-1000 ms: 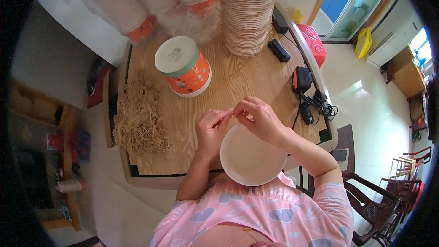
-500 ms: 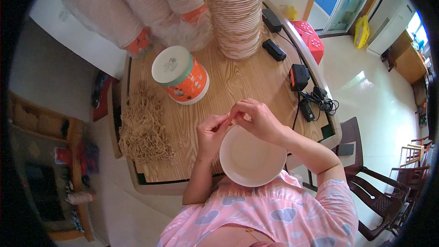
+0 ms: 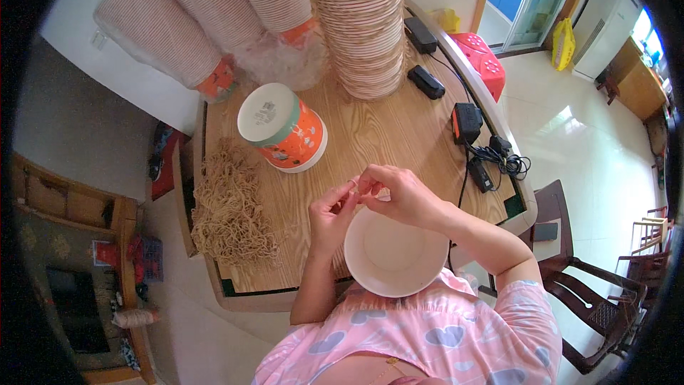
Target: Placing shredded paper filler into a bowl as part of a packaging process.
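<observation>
A round white paper tub (image 3: 396, 257) sits against my front at the table's near edge, its inside facing up. Above its far rim, my left hand (image 3: 330, 219) and my right hand (image 3: 399, 194) meet, thumbs and fingers pinched close together. Whatever lies between the fingertips is too small to make out. A heap of tan strings (image 3: 235, 214) lies on the table to the left of my left hand. Beyond my hands stands an upturned orange and green printed paper tub (image 3: 293, 141), its white base upward.
A tall stack of nested paper tubs (image 3: 360, 36) stands at the back. Beside it lean plastic-wrapped stacks of tubs (image 3: 160, 25). Along the wooden table's (image 3: 370, 128) right side lie a battery charger (image 3: 467, 122), a black battery-like block (image 3: 426, 82) and coiled cables (image 3: 509, 164).
Both hands remain pinched together over the tub's far rim, with small finger shifts. The whole view has shifted slightly, so the table things sit a little lower.
</observation>
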`<act>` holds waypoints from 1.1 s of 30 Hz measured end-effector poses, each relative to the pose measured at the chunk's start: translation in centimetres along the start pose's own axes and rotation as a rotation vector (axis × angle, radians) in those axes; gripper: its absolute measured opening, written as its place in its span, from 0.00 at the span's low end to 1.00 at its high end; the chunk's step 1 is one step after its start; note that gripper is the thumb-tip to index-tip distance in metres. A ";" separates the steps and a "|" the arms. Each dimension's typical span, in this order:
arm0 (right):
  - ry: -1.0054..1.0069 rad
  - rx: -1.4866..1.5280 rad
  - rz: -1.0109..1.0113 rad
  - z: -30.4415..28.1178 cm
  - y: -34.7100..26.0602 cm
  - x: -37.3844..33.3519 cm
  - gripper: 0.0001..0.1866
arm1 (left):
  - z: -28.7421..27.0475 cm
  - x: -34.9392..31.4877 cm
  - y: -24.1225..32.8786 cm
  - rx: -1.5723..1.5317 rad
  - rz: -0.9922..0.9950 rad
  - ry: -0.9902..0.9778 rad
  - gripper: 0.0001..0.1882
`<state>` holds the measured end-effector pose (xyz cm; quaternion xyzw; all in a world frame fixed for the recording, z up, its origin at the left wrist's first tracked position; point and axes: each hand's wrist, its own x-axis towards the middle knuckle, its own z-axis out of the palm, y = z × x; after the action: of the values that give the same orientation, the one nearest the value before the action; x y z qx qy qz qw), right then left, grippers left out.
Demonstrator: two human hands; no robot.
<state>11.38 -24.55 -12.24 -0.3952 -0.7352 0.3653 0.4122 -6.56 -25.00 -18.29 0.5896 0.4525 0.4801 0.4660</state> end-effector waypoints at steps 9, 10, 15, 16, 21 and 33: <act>-0.037 -0.116 0.064 0.0 0.3 0.0 0.05 | 0.0 -0.1 2.9 -0.239 -0.010 0.112 0.11; -0.036 -0.116 0.064 0.1 0.3 0.0 0.05 | -0.2 0.0 3.4 -0.238 -0.010 0.111 0.11; 0.040 -0.154 0.023 0.3 0.2 -0.2 0.09 | -1.8 0.4 4.4 -0.219 -0.257 -0.085 0.16; 0.041 -0.154 0.021 0.4 0.2 -0.2 0.09 | -1.8 0.5 4.1 -0.218 -0.255 -0.085 0.16; 0.001 -0.144 0.006 0.5 0.3 -0.3 0.13 | -0.9 0.7 2.8 -0.073 -0.190 -0.109 0.10; -0.018 -0.149 0.055 0.1 0.1 -0.4 0.07 | -1.4 0.0 3.6 -0.029 -0.065 0.084 0.15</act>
<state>11.43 -24.90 -12.51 -0.4417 -0.7528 0.3242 0.3649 -7.60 -25.35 -14.64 0.5473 0.4835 0.4955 0.4702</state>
